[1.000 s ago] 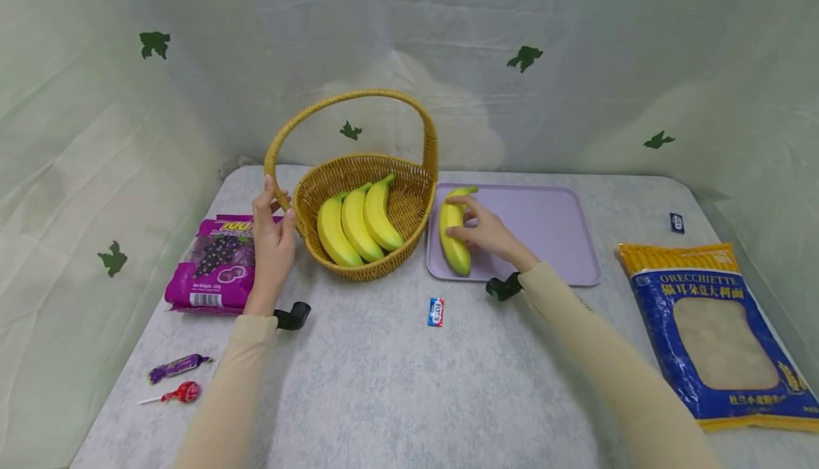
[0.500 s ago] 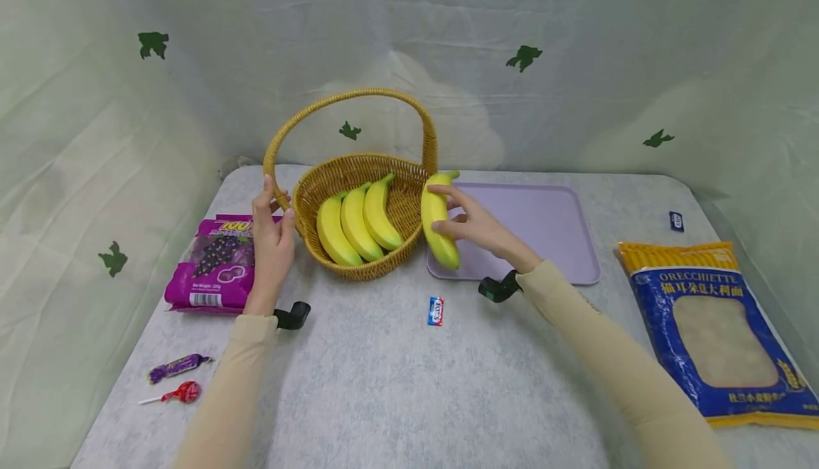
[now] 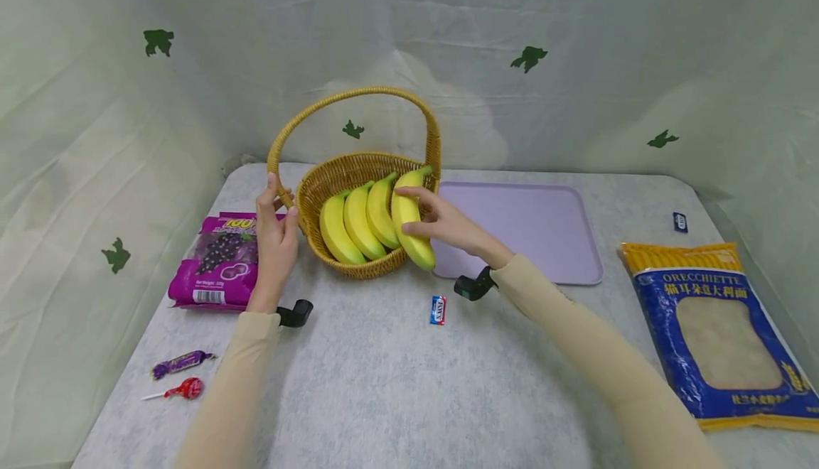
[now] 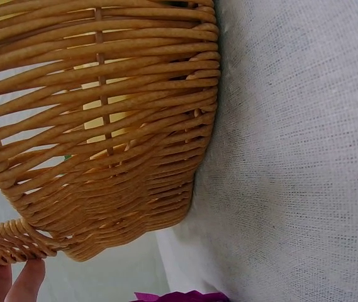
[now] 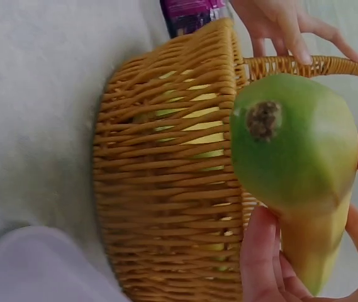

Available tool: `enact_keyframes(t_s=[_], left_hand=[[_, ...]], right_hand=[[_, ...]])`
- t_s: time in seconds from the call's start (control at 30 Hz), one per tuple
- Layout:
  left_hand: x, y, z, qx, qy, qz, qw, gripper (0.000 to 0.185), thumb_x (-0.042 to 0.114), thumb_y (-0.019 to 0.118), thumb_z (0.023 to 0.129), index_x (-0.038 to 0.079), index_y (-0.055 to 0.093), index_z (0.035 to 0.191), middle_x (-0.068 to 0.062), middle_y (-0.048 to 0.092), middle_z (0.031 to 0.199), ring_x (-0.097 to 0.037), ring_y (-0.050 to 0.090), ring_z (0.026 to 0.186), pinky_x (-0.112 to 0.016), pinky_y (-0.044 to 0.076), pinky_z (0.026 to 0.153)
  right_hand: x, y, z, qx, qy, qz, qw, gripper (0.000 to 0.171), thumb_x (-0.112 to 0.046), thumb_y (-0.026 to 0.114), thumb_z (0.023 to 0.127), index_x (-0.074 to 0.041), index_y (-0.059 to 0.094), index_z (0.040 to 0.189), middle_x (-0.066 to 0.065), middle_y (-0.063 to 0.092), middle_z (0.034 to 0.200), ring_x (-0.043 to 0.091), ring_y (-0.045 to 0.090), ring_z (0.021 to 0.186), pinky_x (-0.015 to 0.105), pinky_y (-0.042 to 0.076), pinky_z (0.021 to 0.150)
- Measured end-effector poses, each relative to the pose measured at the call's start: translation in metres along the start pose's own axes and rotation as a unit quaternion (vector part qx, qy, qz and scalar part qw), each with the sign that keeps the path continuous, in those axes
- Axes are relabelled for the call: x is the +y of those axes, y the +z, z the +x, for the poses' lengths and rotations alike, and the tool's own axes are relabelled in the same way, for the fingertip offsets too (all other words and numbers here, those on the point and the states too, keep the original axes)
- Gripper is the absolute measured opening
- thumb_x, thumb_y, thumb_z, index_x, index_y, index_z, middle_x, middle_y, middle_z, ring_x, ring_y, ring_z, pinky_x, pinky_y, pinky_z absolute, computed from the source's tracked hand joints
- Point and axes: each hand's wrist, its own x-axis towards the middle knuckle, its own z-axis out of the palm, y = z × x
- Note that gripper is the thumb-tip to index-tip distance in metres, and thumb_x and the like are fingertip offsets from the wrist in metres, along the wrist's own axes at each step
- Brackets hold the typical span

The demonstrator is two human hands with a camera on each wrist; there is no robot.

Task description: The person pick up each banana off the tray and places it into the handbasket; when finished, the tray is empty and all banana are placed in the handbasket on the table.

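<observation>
A wicker basket [image 3: 333, 174] with a tall hoop handle stands at the back middle of the table and holds three yellow bananas [image 3: 358, 220]. My right hand [image 3: 441, 224] grips a fourth banana [image 3: 409, 224] over the basket's right rim, its green tip [image 5: 292, 135] close to the right wrist camera. My left hand [image 3: 276, 220] holds the base of the basket's handle [image 3: 281, 149] on the left side. The left wrist view shows the basket's woven wall [image 4: 103, 126] and my fingertips [image 4: 24, 280] by the handle.
A lilac tray [image 3: 531, 231] lies right of the basket. A purple snack bag [image 3: 217, 263] sits at the left, two wrapped sweets [image 3: 179, 376] near the front left, a small candy [image 3: 438, 310] in the middle, an orecchiette pasta bag [image 3: 719, 330] at the right.
My right hand lifted the banana off the lilac tray and carried it left to the basket's right rim. The left hand stayed on the handle.
</observation>
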Motion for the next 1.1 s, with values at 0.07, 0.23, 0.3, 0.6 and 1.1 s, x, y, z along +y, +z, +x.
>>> enact_keyframes(t_s=[0.07,0.23,0.3,0.6,1.1], left_hand=[[0.000,0.000,0.000,-0.001,0.000,0.002,1.0000,0.060,-0.003,0.045,0.099,0.023,0.028,0.150,-0.023,0.043,0.123,-0.027,0.045,0.109,-0.014,0.045,0.082],[-0.001,0.001,0.001,-0.002,-0.004,-0.001,1.0000,0.058,-0.002,0.044,0.099,0.022,0.028,0.149,-0.024,0.042,0.124,-0.028,0.046,0.110,-0.014,0.045,0.081],[-0.002,0.001,0.001,-0.004,-0.006,-0.001,1.0000,0.057,-0.002,0.044,0.099,0.020,0.027,0.149,-0.025,0.042,0.124,-0.031,0.046,0.111,-0.014,0.045,0.082],[-0.001,0.000,0.001,-0.007,-0.009,0.002,0.9999,0.057,0.000,0.043,0.100,0.021,0.026,0.150,-0.026,0.041,0.125,-0.034,0.045,0.112,-0.013,0.044,0.082],[-0.001,-0.002,-0.002,-0.012,-0.022,0.000,0.9997,0.062,-0.001,0.043,0.099,0.028,0.024,0.151,-0.027,0.039,0.128,-0.038,0.043,0.115,-0.015,0.045,0.078]], right_hand=[[-0.003,0.001,0.006,0.001,-0.011,-0.006,1.000,0.062,-0.019,0.064,0.091,-0.020,0.038,0.147,0.006,0.044,0.137,0.023,0.057,0.094,0.038,0.047,0.080],[-0.006,-0.001,0.025,0.008,-0.019,-0.061,0.998,0.059,-0.020,0.066,0.090,-0.015,0.043,0.144,0.007,0.049,0.130,0.021,0.049,0.105,0.034,0.045,0.083],[-0.006,-0.004,0.032,0.010,-0.015,-0.083,0.996,0.058,-0.021,0.066,0.089,-0.014,0.045,0.143,0.009,0.052,0.124,0.021,0.048,0.103,0.034,0.044,0.081],[-0.012,-0.011,0.055,-0.010,0.018,-0.169,0.985,0.056,-0.020,0.065,0.089,-0.010,0.047,0.141,0.012,0.049,0.137,0.023,0.048,0.110,0.036,0.041,0.091],[-0.010,-0.002,0.056,0.009,0.051,-0.223,0.973,0.042,-0.014,0.061,0.092,-0.002,0.055,0.131,0.017,0.052,0.134,0.028,0.051,0.109,0.039,0.045,0.088]])
